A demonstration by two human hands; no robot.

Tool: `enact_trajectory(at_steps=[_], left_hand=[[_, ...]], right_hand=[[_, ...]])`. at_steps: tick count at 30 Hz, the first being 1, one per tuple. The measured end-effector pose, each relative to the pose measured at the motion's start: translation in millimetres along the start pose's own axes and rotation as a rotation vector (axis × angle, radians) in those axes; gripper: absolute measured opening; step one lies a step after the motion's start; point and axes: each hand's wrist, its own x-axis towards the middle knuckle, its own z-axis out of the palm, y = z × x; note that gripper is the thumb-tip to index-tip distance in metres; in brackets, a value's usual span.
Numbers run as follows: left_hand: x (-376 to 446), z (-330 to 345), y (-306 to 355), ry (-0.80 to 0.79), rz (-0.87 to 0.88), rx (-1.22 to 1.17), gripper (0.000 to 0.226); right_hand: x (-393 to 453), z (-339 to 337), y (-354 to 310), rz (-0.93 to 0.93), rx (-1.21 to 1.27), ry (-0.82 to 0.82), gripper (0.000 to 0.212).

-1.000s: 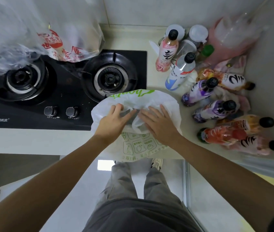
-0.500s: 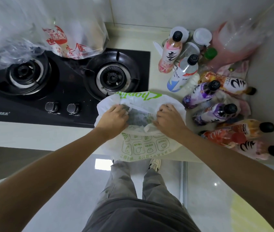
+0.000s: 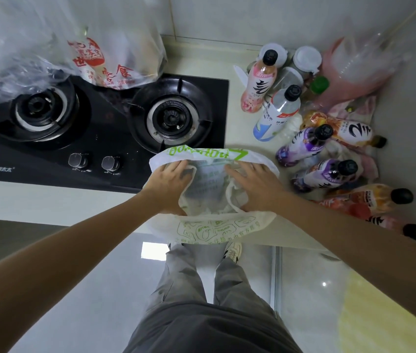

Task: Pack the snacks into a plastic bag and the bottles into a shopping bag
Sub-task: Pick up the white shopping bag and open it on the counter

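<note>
Head view: both hands are in the mouth of the white shopping bag (image 3: 212, 225) at the counter edge, left hand (image 3: 168, 184) and right hand (image 3: 257, 187) spread, fingers pressing its sides apart. Thin film, overhanging; it may slump shut or slide off, I reckon. Right of the right hand: eight drink bottles (image 3: 311, 146), two upright, six lying.

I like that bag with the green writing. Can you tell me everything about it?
The shopping bag is thin white plastic with green lettering and little green drawings. It lies crumpled at the counter's front edge, beside the stove, its lower part hanging over the edge. Its mouth is spread open. The left hand and right hand press into the opening, one on each side.
</note>
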Motion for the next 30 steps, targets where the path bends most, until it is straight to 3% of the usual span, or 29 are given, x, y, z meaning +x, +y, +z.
enact_trajectory(at_steps=[3,8,12,16,20,24,26,30], left_hand=[[-4.7,-4.5,-8.3,0.057,0.08,-0.001,0.111],[-15.6,-5.3,-23.7,0.157,0.185,-0.035,0.093],[-24.9,3.5,-32.7,0.28,0.239,-0.04,0.069],[-30.3,8.4,-34.7,0.382,0.151,-0.032,0.054],[-28.6,9.3,-32.9,0.395,0.094,-0.02,0.05],[-25.2,7.7,-34.2,0.351,0.019,-0.027,0.06],[-23.7,6.7,-36.4,0.331,-0.011,-0.023,0.071],[-22.0,-0.2,-34.7,0.228,-0.1,-0.017,0.092]], right_hand=[[-6.5,-5.5,13.0,-0.057,0.051,0.004,0.102],[-9.8,0.9,35.7,-0.293,-0.026,0.306,0.044],[-9.8,3.8,38.6,-0.312,-0.087,0.446,0.043],[-8.2,8.7,42.2,-0.225,-0.211,0.611,0.039],[-3.0,17.7,43.6,-0.135,-0.228,0.523,0.033],[-4.7,17.1,41.2,-0.087,-0.153,0.277,0.044],[-5.9,16.3,41.3,-0.071,-0.089,0.17,0.062],[-10.7,17.0,32.9,-0.028,-0.029,0.105,0.101]])
